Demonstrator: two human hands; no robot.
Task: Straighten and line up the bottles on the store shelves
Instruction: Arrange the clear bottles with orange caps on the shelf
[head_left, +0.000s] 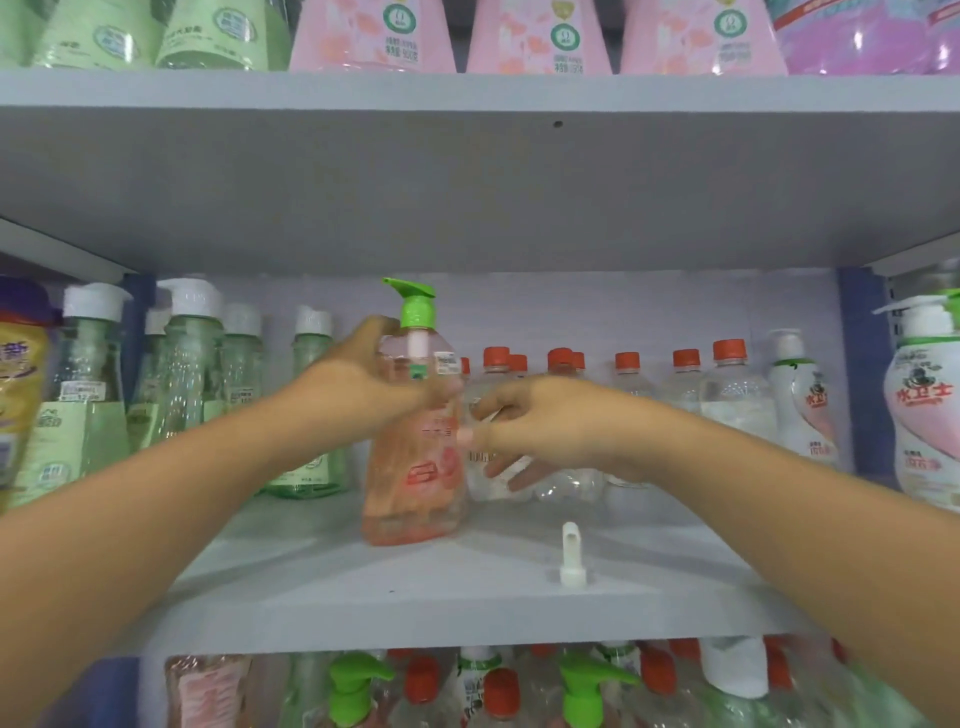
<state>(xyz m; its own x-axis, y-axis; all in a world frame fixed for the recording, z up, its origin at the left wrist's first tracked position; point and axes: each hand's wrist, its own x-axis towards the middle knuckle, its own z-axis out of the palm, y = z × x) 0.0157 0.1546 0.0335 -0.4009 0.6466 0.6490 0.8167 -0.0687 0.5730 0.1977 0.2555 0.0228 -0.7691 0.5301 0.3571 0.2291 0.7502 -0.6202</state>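
Pink pump bottle (413, 457) gripped by left hand (363, 384); right hand (540, 426) beside.

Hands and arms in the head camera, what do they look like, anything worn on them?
Both the left hand and the right hand are bare, with no gloves. Both forearms are bare as far as the picture's edge, so no sleeves show. No watch, bracelet or ring can be seen, though the picture is a bit blurred.

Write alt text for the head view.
A left hand grips a pink pump bottle upright on a grey shelf, the right hand open beside it; red-capped clear bottles stand behind.
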